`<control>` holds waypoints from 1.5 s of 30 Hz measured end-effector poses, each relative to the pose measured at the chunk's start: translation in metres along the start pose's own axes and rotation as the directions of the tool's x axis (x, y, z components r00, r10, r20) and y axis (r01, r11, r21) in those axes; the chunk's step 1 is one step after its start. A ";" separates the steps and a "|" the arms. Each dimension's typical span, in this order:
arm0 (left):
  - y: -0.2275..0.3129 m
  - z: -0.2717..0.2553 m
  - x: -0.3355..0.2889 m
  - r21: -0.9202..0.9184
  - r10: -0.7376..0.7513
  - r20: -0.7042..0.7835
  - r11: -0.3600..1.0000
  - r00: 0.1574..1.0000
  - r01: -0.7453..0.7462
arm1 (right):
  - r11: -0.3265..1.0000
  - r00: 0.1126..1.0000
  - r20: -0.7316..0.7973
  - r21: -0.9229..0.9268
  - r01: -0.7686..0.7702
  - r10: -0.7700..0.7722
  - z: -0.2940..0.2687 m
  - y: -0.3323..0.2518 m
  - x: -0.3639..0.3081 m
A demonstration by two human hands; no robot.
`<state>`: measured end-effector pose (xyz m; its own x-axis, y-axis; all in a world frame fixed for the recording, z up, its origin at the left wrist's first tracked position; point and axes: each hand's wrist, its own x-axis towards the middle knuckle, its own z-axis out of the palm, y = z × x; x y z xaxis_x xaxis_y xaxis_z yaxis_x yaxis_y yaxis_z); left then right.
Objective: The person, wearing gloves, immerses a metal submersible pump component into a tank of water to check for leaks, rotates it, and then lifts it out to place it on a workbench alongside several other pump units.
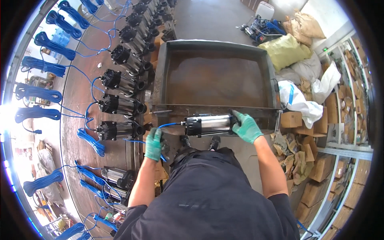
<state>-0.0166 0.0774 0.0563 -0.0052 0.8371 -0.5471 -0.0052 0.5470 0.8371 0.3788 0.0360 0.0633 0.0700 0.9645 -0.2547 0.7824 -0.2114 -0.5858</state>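
Observation:
A submersible pump [210,124] with a shiny steel body and black ends lies sideways in front of me, over the near ledge of a metal tank [160,76]. My right hand [248,128], in a green glove, is closed around the pump's right end. From the left end runs a blue cable [171,124], which passes through my left hand [153,145]. That hand is gloved too, its fingers closed on the cable. Brownish water [216,82] lies in the tank beyond the pump.
On the left, a brown table [74,138] carries a row of similar pumps [120,105] with coiled blue cables [39,93]. Cardboard boxes [291,119] and crumpled brown paper [290,154] lie at right. Sacks [286,50] are piled farther back, beside metal shelving [344,148].

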 end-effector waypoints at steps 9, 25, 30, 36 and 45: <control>0.101 0.125 -0.041 0.448 0.470 0.624 0.440 0.624 -0.778 | 0.945 0.952 -0.223 -0.202 -0.256 0.210 0.029 0.145 -0.004; 0.074 0.163 -0.006 0.432 0.512 0.646 0.367 0.566 -0.824 | 0.887 0.903 -0.190 -0.195 -0.419 0.385 0.027 0.120 -0.005; 0.071 0.159 0.002 0.431 0.473 0.618 0.465 0.628 -0.774 | 0.870 0.892 -0.172 -0.206 -0.447 0.418 0.016 0.103 -0.005; 0.082 0.148 0.001 0.439 0.533 0.458 0.560 0.711 -0.703 | 0.885 0.938 -0.102 -0.310 -0.347 0.332 0.014 0.127 0.003; 0.051 0.013 0.036 0.374 0.554 -0.007 0.774 0.833 -0.511 | 0.883 0.992 -0.019 -0.453 -0.123 0.129 -0.043 -0.029 0.005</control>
<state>-0.0045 0.1353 0.0798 -0.0141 0.9999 0.0081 0.3727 -0.0022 0.9280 0.3826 0.0542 0.1118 0.1819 0.9321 -0.3131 0.9625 -0.2339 -0.1372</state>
